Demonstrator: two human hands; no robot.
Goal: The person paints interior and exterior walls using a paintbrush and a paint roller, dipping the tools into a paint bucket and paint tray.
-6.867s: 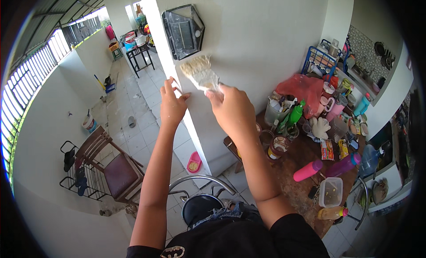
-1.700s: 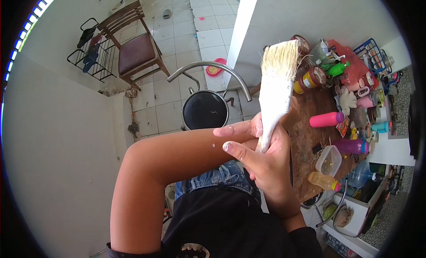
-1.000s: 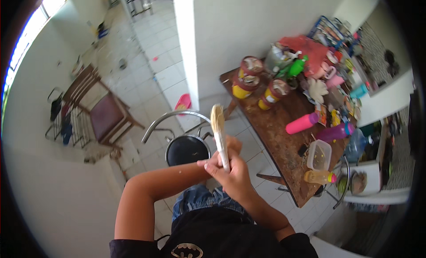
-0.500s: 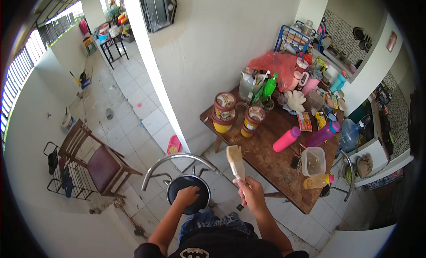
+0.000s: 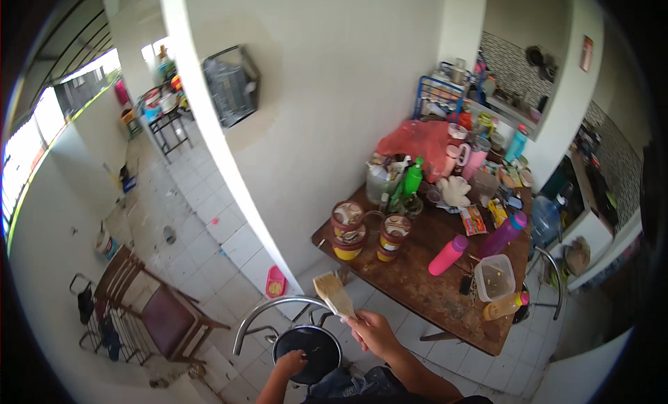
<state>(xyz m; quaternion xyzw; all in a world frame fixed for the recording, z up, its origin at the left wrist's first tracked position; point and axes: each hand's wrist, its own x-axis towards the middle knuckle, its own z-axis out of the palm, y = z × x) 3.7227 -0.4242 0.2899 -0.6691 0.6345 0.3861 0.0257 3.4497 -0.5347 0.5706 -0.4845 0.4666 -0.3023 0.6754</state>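
My right hand (image 5: 373,332) is closed around the handle of a wide paintbrush (image 5: 334,295) with pale, worn bristles. The brush tilts up to the left, over the curved metal backrest (image 5: 282,301) of a chair. Below it is the chair's round black seat (image 5: 313,352). My left hand (image 5: 292,363) is over the left part of this seat, its fingers curled in. Whether anything small is between those fingers is hidden. A few light specks show on the seat.
To the right stands a brown wooden table (image 5: 424,293) with tubs, a pink bottle (image 5: 449,255), a purple bottle (image 5: 504,233) and a clear plastic container (image 5: 495,279). A wooden chair (image 5: 167,320) and a wire rack (image 5: 115,334) are at the left. A white wall (image 5: 313,126) rises ahead.
The view has tilted upward, so things sit lower in the picture. My right hand has swung the brush left, from nearly upright to leaning over the backrest. My left hand stays over the seat.
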